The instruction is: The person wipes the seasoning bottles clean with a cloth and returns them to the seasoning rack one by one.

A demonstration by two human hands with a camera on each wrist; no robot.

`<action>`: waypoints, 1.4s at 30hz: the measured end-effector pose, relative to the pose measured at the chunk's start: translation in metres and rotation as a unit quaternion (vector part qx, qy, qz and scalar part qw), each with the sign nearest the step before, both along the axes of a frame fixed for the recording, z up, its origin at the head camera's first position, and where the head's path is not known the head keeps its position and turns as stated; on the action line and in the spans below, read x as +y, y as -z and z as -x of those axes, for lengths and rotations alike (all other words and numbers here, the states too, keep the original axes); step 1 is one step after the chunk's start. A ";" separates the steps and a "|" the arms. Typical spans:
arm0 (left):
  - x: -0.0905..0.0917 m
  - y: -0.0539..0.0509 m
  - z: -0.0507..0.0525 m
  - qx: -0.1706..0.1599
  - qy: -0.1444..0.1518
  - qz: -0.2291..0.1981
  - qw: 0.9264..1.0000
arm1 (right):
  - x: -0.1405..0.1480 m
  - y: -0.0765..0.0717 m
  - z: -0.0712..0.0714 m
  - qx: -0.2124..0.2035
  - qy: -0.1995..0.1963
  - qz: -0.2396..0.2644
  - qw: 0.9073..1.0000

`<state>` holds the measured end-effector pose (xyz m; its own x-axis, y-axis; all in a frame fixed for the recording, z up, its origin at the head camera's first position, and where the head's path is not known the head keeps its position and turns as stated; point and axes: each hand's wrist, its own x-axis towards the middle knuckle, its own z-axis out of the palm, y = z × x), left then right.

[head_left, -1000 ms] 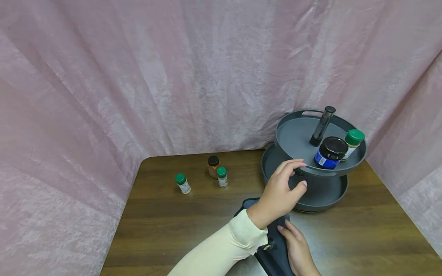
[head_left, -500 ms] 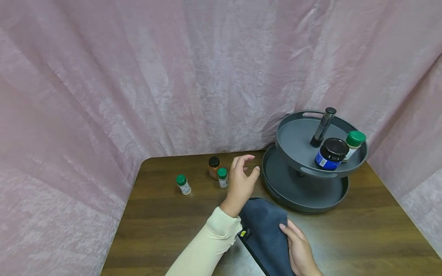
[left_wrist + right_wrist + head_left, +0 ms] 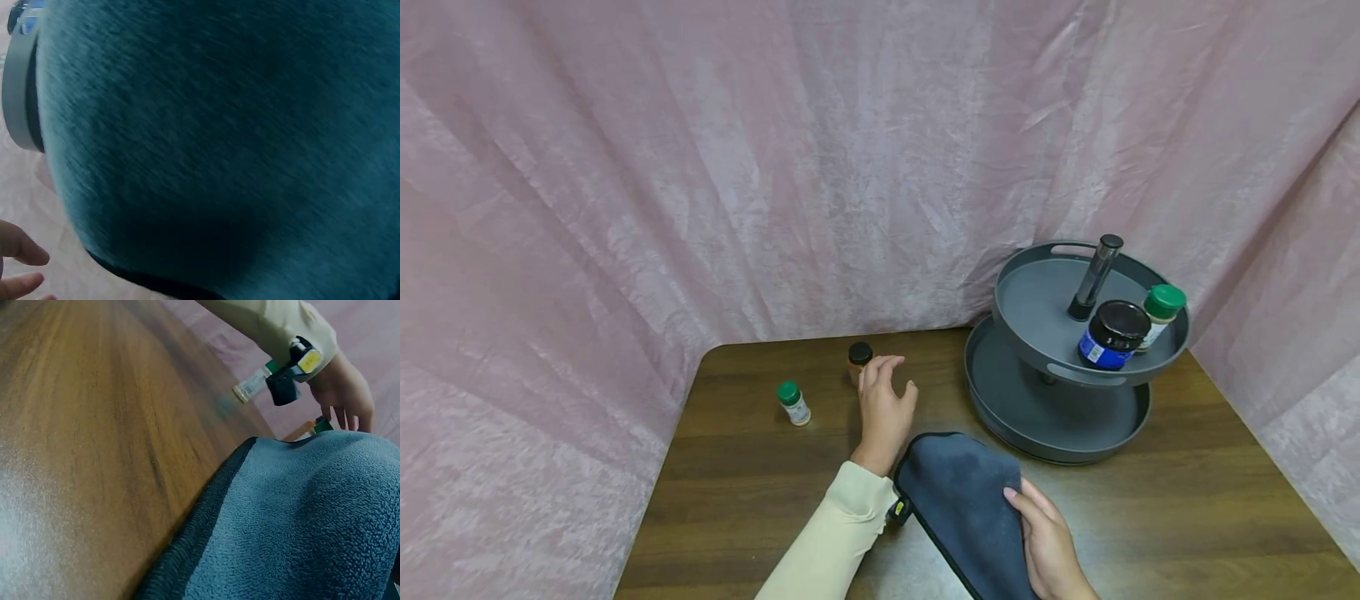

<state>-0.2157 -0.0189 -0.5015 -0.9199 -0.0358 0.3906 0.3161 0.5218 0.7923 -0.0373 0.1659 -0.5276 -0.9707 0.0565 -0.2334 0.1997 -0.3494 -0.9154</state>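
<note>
Amber jar [image 3: 858, 358], upright, mid-frame, upper-left of nearer left hand [image 3: 883, 417], fingers spread from thumb; cloth [image 3: 962, 508] pinched by right hand [image 3: 1047, 537].

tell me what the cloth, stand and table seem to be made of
Cloth: soft, matte fabric, perhaps microfiber; the right wrist view shows a short, fuzzy pile.
Stand: smooth grey with a low sheen, likely plastic, though coated metal would look similar.
Table: wood or wood-look laminate, slightly glossy; brown grain runs across it and light glares off it.

A cream sleeve [image 3: 820, 542] carries a black device [image 3: 284, 389] with a yellow patch [image 3: 309, 361].
</note>
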 end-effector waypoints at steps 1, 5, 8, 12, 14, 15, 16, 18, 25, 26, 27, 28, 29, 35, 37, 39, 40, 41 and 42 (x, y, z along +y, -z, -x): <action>-0.001 0.002 0.001 0.007 0.000 0.001 1.000 | 0.000 0.000 0.000 -0.001 0.001 0.002 1.000; -0.005 0.012 0.006 0.020 -0.005 0.012 1.000 | 0.001 0.001 0.000 -0.008 0.006 0.002 1.000; -0.009 0.018 0.009 0.007 -0.014 0.005 1.000 | 0.001 0.002 0.000 -0.013 0.006 0.003 1.000; -0.014 0.024 0.013 -0.022 -0.019 -0.022 0.999 | 0.001 0.002 0.000 -0.016 0.005 0.005 1.000; -0.017 0.026 0.015 -0.029 -0.019 -0.033 0.999 | 0.000 0.002 -0.001 -0.017 0.005 0.006 1.000; -0.018 0.027 0.016 -0.032 -0.019 -0.034 0.999 | 0.000 0.002 -0.001 -0.017 0.005 0.007 1.000; -0.019 0.027 0.017 -0.033 -0.019 -0.035 0.999 | 0.000 0.002 -0.001 -0.019 0.006 0.009 1.000; -0.021 0.028 0.019 -0.030 -0.018 -0.031 0.999 | -0.001 0.002 -0.001 -0.022 0.005 0.014 1.000; -0.025 0.032 0.023 -0.038 -0.023 -0.021 0.999 | 0.002 0.004 -0.004 -0.005 -0.019 0.059 0.998; -0.026 0.032 0.023 -0.044 -0.022 -0.023 0.999 | 0.003 0.004 -0.004 0.002 -0.025 0.067 0.997; -0.026 0.033 0.023 -0.051 -0.019 -0.026 0.998 | 0.004 0.004 -0.004 0.007 -0.029 0.074 0.997; -0.027 0.033 0.022 -0.059 -0.017 -0.031 0.998 | 0.004 0.004 -0.004 0.010 -0.030 0.077 0.997; -0.028 0.033 0.021 -0.065 -0.014 -0.037 0.997 | 0.005 0.004 -0.004 0.012 -0.029 0.076 0.997; -0.029 0.035 0.012 -0.095 0.010 -0.062 0.993 | 0.008 -0.002 0.002 0.037 -0.013 0.024 0.999; -0.029 0.035 0.009 -0.104 0.017 -0.067 0.992 | 0.010 -0.004 0.004 0.062 -0.009 0.016 0.998; -0.029 0.036 0.006 -0.110 0.024 -0.073 0.991 | 0.011 -0.007 0.006 0.087 0.000 0.015 0.996; -0.030 0.037 0.005 -0.110 0.027 -0.076 0.991 | 0.011 -0.009 0.007 0.100 0.003 0.015 0.995; -0.030 0.038 0.003 -0.109 0.030 -0.082 0.990 | 0.010 -0.011 0.008 0.113 0.006 0.018 0.993; -0.031 0.038 0.001 -0.110 0.034 -0.087 0.990 | 0.010 -0.013 0.009 0.125 0.009 0.021 0.992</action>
<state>-0.2167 -0.0500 -0.5399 -0.9844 -0.0207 0.1748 0.1563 0.3541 0.9221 -0.0459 0.1762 -0.5147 -0.9975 0.0690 0.0118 -0.0378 -0.3896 -0.9202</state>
